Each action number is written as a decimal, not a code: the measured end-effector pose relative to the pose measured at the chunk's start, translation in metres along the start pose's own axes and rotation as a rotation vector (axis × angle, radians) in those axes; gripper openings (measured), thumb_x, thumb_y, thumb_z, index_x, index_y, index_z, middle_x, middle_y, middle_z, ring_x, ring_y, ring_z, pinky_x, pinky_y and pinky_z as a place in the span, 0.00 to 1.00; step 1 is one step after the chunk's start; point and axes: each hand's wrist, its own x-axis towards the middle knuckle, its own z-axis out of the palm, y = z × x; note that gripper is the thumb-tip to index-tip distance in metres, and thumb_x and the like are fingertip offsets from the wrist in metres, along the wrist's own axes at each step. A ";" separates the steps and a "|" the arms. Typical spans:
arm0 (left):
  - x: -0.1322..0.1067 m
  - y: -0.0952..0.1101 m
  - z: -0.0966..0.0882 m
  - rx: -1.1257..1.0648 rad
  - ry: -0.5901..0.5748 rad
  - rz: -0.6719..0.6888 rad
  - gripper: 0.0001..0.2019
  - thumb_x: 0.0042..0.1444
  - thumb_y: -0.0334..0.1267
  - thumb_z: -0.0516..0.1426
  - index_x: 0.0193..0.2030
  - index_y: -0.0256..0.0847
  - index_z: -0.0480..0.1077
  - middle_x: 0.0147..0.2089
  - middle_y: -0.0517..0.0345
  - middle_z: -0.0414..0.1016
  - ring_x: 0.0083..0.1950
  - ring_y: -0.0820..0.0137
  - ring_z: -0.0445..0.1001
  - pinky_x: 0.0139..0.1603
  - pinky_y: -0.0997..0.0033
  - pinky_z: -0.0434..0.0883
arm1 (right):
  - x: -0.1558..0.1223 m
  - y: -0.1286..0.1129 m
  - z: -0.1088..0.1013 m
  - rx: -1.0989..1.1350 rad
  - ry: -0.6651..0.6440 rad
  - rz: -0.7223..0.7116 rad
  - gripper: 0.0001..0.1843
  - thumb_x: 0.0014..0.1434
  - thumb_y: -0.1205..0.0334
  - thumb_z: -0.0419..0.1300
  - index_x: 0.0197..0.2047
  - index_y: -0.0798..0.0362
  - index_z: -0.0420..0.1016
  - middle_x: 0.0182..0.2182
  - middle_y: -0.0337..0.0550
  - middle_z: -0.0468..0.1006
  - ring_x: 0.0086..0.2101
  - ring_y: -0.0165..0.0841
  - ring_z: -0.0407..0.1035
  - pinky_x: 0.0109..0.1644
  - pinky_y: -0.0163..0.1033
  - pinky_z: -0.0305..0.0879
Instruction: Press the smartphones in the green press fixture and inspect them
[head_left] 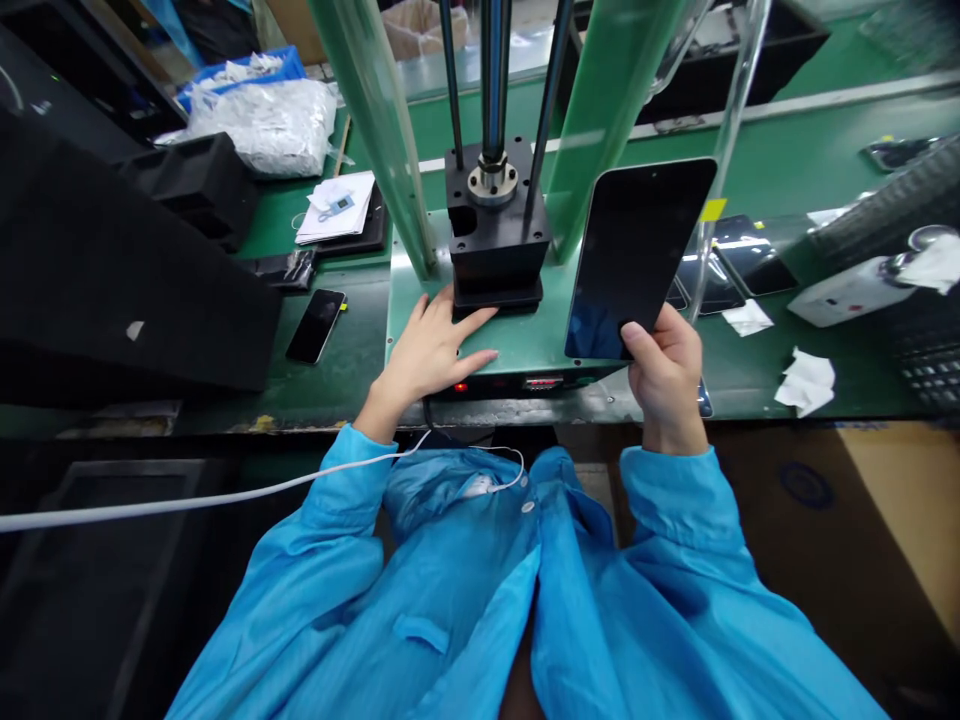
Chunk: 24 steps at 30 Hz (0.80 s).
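My right hand (664,375) grips a black smartphone (634,258) by its lower edge, holding it upright and tilted, with its dark glass facing me. My left hand (431,350) lies flat, fingers spread, on the pale green base plate (517,335) of a bench press. Its fingertips are close to the press's black square block (495,240), which sits on the plate under a steel column (493,70). A small control panel with a red light (541,383) runs along the plate's front, just below my left hand.
Green acrylic uprights (367,120) flank the press. Another phone (315,326) lies on the green bench by black foam blocks (135,260). Several phones (750,255) and white wipes (806,382) are at right. A white cable (225,495) crosses my blue sleeve.
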 end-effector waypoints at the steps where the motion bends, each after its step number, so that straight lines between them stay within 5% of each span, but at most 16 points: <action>1: 0.000 0.000 0.000 0.002 0.003 -0.002 0.32 0.64 0.61 0.51 0.70 0.49 0.61 0.72 0.39 0.55 0.73 0.47 0.53 0.70 0.36 0.53 | 0.000 0.001 0.000 -0.010 0.000 -0.010 0.12 0.62 0.50 0.69 0.44 0.47 0.79 0.34 0.41 0.73 0.35 0.39 0.68 0.39 0.43 0.68; 24: -0.001 0.000 -0.002 0.012 0.003 -0.002 0.31 0.66 0.61 0.48 0.69 0.48 0.61 0.71 0.37 0.55 0.72 0.48 0.55 0.69 0.37 0.55 | -0.003 -0.003 0.007 -0.113 0.021 -0.037 0.08 0.64 0.52 0.67 0.40 0.46 0.77 0.31 0.40 0.70 0.31 0.38 0.64 0.34 0.42 0.63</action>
